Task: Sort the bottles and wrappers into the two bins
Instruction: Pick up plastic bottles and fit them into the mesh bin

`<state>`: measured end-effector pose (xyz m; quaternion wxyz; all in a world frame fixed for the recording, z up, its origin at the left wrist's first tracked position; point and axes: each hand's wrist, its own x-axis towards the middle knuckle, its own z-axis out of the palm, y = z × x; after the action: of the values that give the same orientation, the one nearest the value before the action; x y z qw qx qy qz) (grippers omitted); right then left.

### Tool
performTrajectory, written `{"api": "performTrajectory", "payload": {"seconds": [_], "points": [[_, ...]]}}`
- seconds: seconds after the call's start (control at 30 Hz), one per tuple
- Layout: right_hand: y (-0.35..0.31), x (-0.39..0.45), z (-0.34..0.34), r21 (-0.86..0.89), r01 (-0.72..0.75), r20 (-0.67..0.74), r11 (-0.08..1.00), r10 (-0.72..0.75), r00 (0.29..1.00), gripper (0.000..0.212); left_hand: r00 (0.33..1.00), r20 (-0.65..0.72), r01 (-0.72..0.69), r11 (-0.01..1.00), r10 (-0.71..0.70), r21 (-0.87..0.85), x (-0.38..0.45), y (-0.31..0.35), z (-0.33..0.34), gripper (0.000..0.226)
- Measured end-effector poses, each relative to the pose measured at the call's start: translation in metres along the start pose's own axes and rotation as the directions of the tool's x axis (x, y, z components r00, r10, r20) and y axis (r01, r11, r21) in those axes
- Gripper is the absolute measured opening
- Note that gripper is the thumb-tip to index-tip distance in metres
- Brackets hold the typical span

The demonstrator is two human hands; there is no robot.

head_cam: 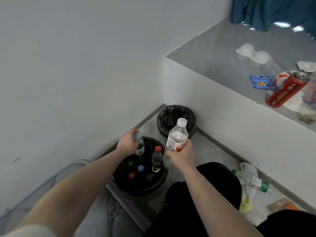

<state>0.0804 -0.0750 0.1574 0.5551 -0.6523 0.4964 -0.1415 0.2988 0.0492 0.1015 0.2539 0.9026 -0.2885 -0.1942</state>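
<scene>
Bottles go in the near bin (154,189), a dark round tub on the floor directly below both hands. The left hand (127,144) grips a blue-capped bottle (139,146) by its neck, upright, its base already inside the tub's far edge. The right hand (181,155) is wrapped around the middle of a white-capped bottle (176,141), long axis near vertical and cap up, hanging just above the tub's right rim. Both hands sit close over this bin; the left looks further along, needing only to let go.

Inside the tub stands one red-capped bottle (157,159), and four more caps show in the dark beneath. A second bin (176,117), lined in black plastic, sits just beyond in the corner, apparently for wrappers.

One green-labelled bottle (256,183) lies on the floor to the right among wrappers. On the raised ledge (213,53) lie one red can (287,90), one clear bottle (271,66) and one blue wrapper (262,82); further scraps there are too blurred to count.
</scene>
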Motion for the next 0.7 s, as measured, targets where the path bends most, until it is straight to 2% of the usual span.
{"api": "performTrajectory", "payload": {"seconds": [0.13,0.33,0.5,0.7], "points": [[0.003,0.003,-0.001,0.005,0.002,-0.001,1.000,-0.002,1.000,0.064,0.999,0.051,-0.003,0.999,0.001,0.041,0.023,0.001,0.002,0.043],[0.006,0.006,-0.002,0.013,-0.003,-0.006,1.000,0.003,1.000,0.063,0.996,0.065,-0.059,0.998,0.061,-0.023,0.036,0.018,0.009,0.027],[0.005,0.007,-0.002,0.018,0.001,0.004,1.000,-0.001,1.000,0.061,0.994,0.096,-0.057,0.996,0.050,0.071,0.040,0.015,0.013,0.048],[0.006,0.007,-0.002,0.016,0.000,-0.004,1.000,0.000,1.000,0.065,0.988,0.139,-0.089,0.983,0.067,0.158,0.039,0.008,0.010,0.058]]}}
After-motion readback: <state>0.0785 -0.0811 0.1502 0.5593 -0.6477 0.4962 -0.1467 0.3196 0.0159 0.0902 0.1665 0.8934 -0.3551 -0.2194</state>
